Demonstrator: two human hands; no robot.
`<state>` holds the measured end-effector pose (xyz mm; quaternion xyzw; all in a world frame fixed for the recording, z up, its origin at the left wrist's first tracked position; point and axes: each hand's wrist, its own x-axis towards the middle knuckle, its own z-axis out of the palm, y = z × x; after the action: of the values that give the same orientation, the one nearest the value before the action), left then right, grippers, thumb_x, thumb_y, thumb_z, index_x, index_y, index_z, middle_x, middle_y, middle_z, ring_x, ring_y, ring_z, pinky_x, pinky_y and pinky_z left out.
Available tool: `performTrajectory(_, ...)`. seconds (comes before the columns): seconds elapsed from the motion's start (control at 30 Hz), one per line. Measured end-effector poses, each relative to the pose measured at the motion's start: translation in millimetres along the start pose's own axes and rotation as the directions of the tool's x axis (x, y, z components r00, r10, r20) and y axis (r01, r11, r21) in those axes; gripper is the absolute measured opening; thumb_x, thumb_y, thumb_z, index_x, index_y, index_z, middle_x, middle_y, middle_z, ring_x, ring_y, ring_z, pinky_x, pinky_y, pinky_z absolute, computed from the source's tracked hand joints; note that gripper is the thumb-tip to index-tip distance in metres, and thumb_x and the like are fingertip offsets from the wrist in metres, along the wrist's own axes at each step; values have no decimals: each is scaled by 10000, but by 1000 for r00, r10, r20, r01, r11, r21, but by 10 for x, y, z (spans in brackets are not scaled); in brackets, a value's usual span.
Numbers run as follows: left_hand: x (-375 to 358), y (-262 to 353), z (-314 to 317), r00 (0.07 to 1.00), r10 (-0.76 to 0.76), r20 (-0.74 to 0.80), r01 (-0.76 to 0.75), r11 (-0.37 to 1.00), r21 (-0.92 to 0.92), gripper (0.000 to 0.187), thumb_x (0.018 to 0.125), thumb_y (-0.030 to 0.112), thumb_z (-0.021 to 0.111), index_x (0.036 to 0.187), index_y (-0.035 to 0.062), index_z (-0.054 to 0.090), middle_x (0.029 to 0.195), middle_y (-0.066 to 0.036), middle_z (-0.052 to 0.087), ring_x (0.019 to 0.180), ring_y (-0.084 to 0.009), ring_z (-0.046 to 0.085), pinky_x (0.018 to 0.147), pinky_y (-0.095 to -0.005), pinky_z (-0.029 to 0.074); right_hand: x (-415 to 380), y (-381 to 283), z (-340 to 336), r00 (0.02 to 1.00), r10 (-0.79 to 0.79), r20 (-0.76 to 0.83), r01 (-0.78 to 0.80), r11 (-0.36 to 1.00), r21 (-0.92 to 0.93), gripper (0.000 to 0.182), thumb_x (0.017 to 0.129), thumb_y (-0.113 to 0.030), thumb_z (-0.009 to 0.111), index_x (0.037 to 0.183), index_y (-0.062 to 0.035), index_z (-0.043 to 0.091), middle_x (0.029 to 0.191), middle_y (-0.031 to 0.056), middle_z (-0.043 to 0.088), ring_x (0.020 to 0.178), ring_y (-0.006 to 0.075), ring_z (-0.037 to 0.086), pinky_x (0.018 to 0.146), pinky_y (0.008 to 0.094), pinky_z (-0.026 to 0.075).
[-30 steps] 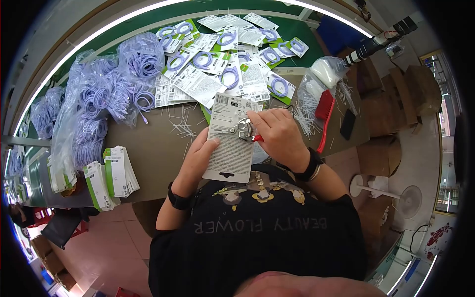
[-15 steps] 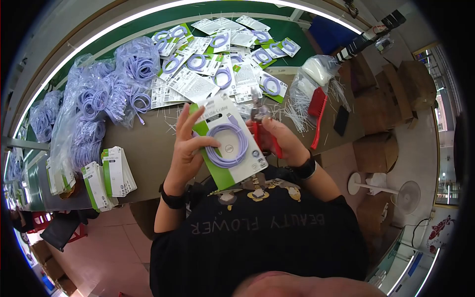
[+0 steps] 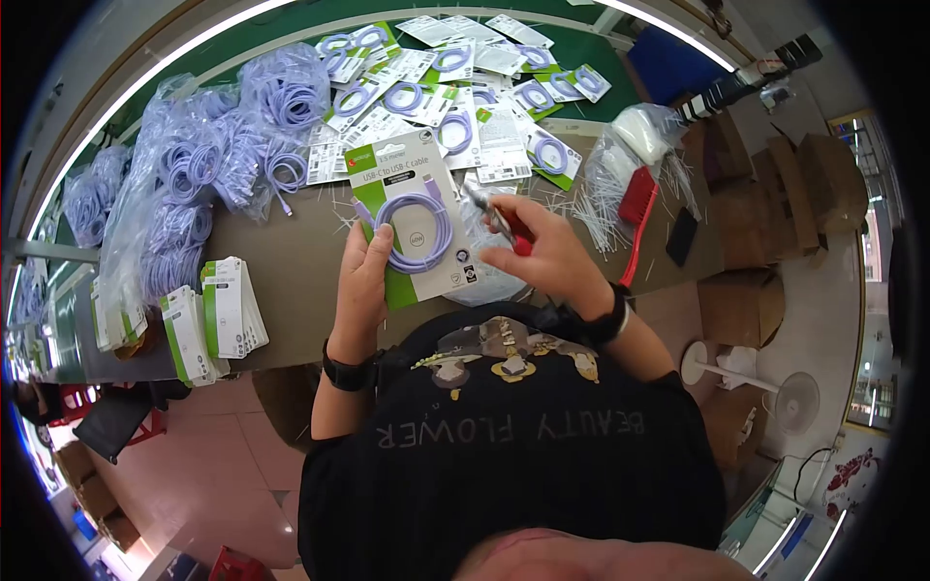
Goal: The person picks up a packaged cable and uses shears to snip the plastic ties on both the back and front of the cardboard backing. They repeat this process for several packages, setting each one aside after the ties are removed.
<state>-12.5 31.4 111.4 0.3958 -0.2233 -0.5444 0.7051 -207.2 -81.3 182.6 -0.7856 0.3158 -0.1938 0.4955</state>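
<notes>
Head view: left hand (image 3: 360, 281) pinches cable card (image 3: 412, 218) at lower edge, frame centre, over table (image 3: 291, 271). Card now front-up; a second ago back-up with cutters on it, so trim looks finished. Right hand (image 3: 542, 257) closed round red-handled cutters (image 3: 499, 225), pulled clear just right.

A: What differs about the green-and-white cable card with the coiled lilac cable (image 3: 412, 221)?

B: One second ago its printed white back faced up; now its front faces up, and it sits farther forward over the brown table (image 3: 291, 281).

A: And the hands?

B: The left hand (image 3: 363, 276) now grips the card's lower left edge. The right hand (image 3: 542, 254), with the red-handled metal cutters (image 3: 499, 225), is off the card, just to its right.
</notes>
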Motion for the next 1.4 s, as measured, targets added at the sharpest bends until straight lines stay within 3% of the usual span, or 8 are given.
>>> performTrajectory(0.03,-2,25,-33,997,51,-51,-50,998,26,343,985,180,433,1260,-16,371,1150,-106,536,1008,-137,573,844,-282,502,-9,-60,-41,982,-183,43,187,942,-277,390,754,-82,705,1110,-14,564,946,86,626,905,189,609,782,309,479)
performTrajectory(0.17,-3,43,-75,979,149,-142,-136,986,100,331,984,190,440,1233,-20,384,1107,-90,541,968,-120,560,833,-271,484,-110,-161,-120,940,-294,171,327,639,-697,454,668,-101,728,1090,-31,577,911,92,614,855,238,592,765,341,455)
performTrajectory(0.43,-21,-58,-75,940,309,-144,-227,883,411,335,986,190,436,1226,-40,398,1058,-81,546,937,-107,535,832,-251,445,-104,-31,-22,949,-245,200,308,578,-755,506,639,-122,732,1107,-26,567,907,84,613,839,254,580,771,369,440)
performTrajectory(0.83,-20,-61,-17,912,386,-140,-274,826,492,323,983,182,442,1213,-43,410,1077,-87,549,945,-112,531,823,-250,444,-157,-86,-8,930,-328,164,322,518,-793,501,657,-120,720,1121,-18,560,922,85,612,857,246,578,779,358,438)
performTrajectory(1.0,-19,-81,-17,918,379,-120,-285,838,465,337,980,176,447,1237,-35,390,1100,-94,544,970,-119,534,840,-264,450,-147,24,30,958,-192,213,284,540,-792,477,654,-97,715,1101,-25,563,886,84,610,825,259,581,754,354,445)
performTrajectory(1.1,-17,-58,56,978,183,-105,-176,982,74,368,968,150,464,1278,-15,354,1138,-95,531,1014,-130,532,867,-278,451,-110,58,38,965,-217,146,254,909,-329,427,652,-69,704,1053,-31,563,847,88,601,788,273,582,726,363,450)
performTrajectory(1.23,-24,-53,154,993,115,-13,-115,993,-14,422,945,82,483,1323,8,310,1175,-89,515,1056,-139,523,902,-292,443,2,-50,184,861,-504,62,471,748,-468,379,655,-38,691,1009,-41,556,828,90,594,765,284,580,705,374,453)
performTrajectory(1.4,-74,-140,176,983,182,38,-185,971,150,480,917,16,499,1347,25,285,1212,-79,493,1092,-140,506,919,-294,435,1,124,395,815,-578,-50,465,703,-538,363,662,-27,691,998,-52,554,802,91,587,741,290,574,682,377,456)
